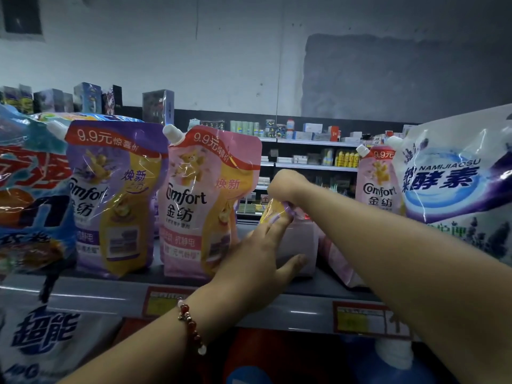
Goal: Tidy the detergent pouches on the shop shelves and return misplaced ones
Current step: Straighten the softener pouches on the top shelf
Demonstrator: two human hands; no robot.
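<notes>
Your left hand [257, 253] lies flat, fingers straight and spread, against the near face of a pale lilac pouch [297, 242] standing in the gap on the shelf [91, 295]; a red bead bracelet [191, 325] sits on that wrist. Your right hand [285, 189] curls over the pouch's top from above and pinches its crumpled yellow-and-lilac upper edge. The pouch stands roughly upright, long axis vertical, top toward your right hand; which way its printed face points you cannot tell.

Far to the left of your hands a big blue-and-red detergent bag [30, 195] leans over the shelf edge. Next comes an upright purple Comfort pouch [116, 195], then a pink Comfort pouch [205, 200] just beside your left fingers, spout at its upper left, print facing you. Just right of the held pouch another pink pouch [340, 261] lies tilted low on the shelf under your right forearm. Beyond the forearm a third pink Comfort pouch [379, 187] stands upright, partly covered by a large white-and-blue bag [454, 178] at the far right.

Red-and-yellow price tags [360, 318] line the shelf front below your wrists. White and blue bags [41, 339] fill the lower shelf.
</notes>
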